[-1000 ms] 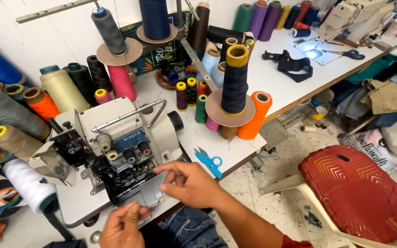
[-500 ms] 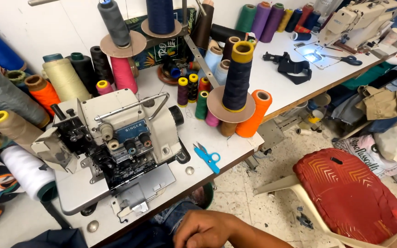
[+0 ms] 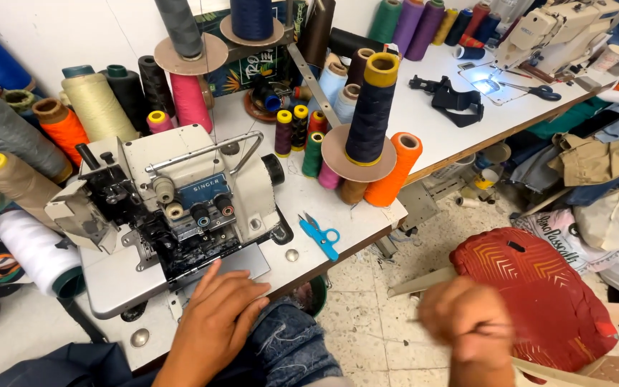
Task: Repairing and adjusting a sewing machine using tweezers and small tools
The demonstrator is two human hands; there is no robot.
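Since half a second ago the left hand [image 3: 220, 315] has come up onto the table edge [image 3: 367, 236], fingers together and flat beside the overlock machine [image 3: 173, 197]. Right hand [image 3: 467, 322], blurred, hangs over open floor by a red cushion [image 3: 539, 287]; its grip cannot be told. Blue snips [image 3: 320, 233] lie near the edge.

Blue rectangular label [image 3: 213, 190] is sitting on the front of the white serger [image 3: 180, 179]. Dark green printed box [image 3: 252, 64] is standing against the wall behind the thread cones. White printed bag [image 3: 560, 240] is lying on the floor at right.
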